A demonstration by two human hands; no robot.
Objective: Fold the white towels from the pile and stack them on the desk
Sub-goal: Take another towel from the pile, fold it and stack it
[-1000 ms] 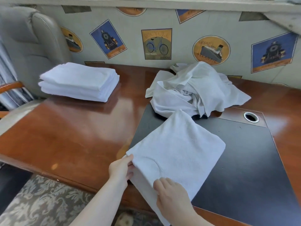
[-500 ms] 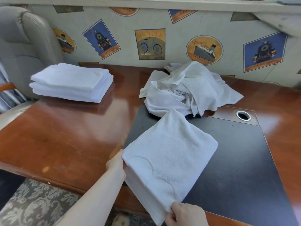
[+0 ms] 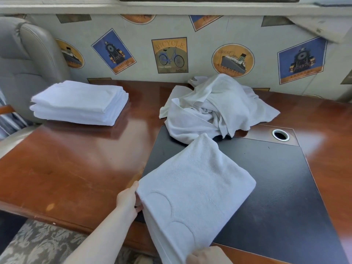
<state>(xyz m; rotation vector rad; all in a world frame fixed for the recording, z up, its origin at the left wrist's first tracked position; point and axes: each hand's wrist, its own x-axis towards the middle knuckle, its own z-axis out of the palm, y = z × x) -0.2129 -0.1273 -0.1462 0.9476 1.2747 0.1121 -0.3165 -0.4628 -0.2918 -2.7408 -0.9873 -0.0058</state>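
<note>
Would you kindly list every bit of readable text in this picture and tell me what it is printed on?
"BICYCLE", at top and bottom right, and "Finest Quality": bicycle picture on the wallpaper.
"GREAT" and "ATLANTIC": oval ship picture on the wallpaper.
"EXPRESS": blue clock picture on the left, barely legible.
Lettering on the other wallpaper pictures is too blurred or cut off to read.
The towels and desk carry no text.

desk (image 3: 76, 168) | folded stack (image 3: 80, 102) at 10 o'clock | loose pile (image 3: 215, 109) at 12 | half-folded towel (image 3: 192, 191) at 6, on desk pad (image 3: 276, 187) | chair (image 3: 28, 60) behind stack
</note>
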